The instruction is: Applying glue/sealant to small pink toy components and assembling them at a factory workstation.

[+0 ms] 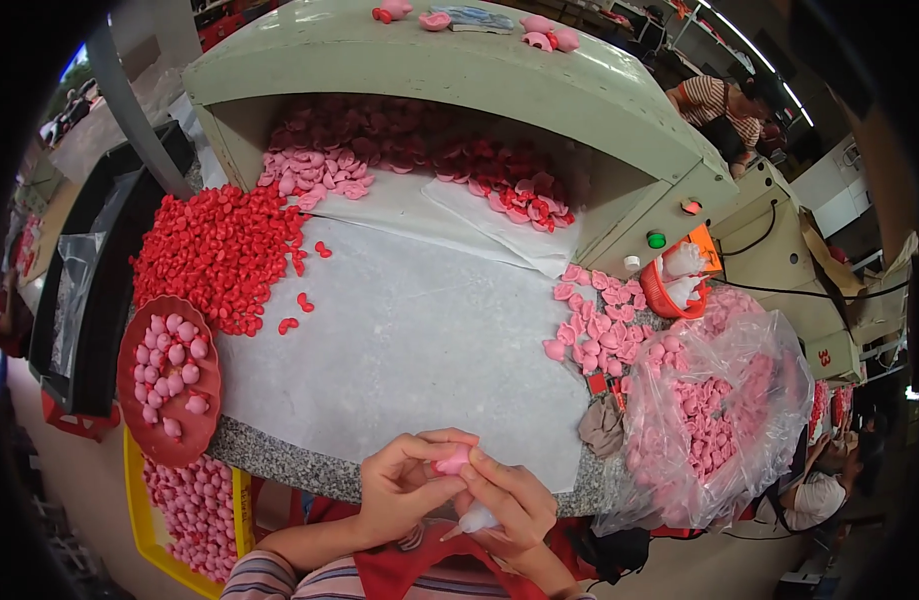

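At the table's near edge, both hands meet around a small rounded pink piece [451, 461]. My left hand [404, 485] pinches it between thumb and fingers. My right hand [514, 497] grips it from the other side, and a small white squeeze bottle [476, 518] with a thin tip is tucked in that palm. The fingers hide much of the piece. Beyond the hands, white paper [409, 330] covers the speckled tabletop. A heap of small red bow-like parts [214, 255] lies at the left, and loose pink shell pieces [604, 325] lie at the right.
A pale green metal hood [459, 75] holds pink and red pieces beneath it. Left are a red scalloped tray [144, 420] and yellow crate [159, 555] of pink pieces. Right are a red basket [664, 298], grey cloth [601, 428] and clear bag [769, 400]. Other people sit farther off.
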The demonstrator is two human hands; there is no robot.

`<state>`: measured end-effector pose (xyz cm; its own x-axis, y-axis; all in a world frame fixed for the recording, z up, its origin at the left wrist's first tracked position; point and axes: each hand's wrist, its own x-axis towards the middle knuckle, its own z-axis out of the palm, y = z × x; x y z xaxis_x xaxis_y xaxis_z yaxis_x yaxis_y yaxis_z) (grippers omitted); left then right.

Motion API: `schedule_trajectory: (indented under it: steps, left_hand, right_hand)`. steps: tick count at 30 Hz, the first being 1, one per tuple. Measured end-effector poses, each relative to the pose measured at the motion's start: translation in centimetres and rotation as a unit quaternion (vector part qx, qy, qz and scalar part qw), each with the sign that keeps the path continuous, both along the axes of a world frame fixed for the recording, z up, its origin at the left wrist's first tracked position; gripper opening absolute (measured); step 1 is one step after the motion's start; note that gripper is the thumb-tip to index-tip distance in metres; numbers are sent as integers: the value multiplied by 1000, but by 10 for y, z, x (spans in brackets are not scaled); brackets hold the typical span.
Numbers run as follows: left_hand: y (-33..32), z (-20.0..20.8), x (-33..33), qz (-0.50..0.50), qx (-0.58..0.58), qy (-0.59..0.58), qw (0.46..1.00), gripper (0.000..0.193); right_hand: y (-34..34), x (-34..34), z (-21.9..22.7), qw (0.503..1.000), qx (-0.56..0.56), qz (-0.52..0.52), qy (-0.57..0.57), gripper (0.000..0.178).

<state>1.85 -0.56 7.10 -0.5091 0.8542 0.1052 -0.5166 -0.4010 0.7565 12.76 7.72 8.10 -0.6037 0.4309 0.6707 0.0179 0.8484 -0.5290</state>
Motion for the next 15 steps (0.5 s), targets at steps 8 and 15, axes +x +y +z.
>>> schedule_trajectory:
  steps: [8,15]
  left_hand:
    - [-2,-15,-10,-89,39,-105,990,17]
    - [-5,-23,-13,-106,74,-83,988,13]
  right_hand:
    - [-5,0,9,975,-208,-34,70,36]
    - [0,0,9,931,-362,35,38,32]
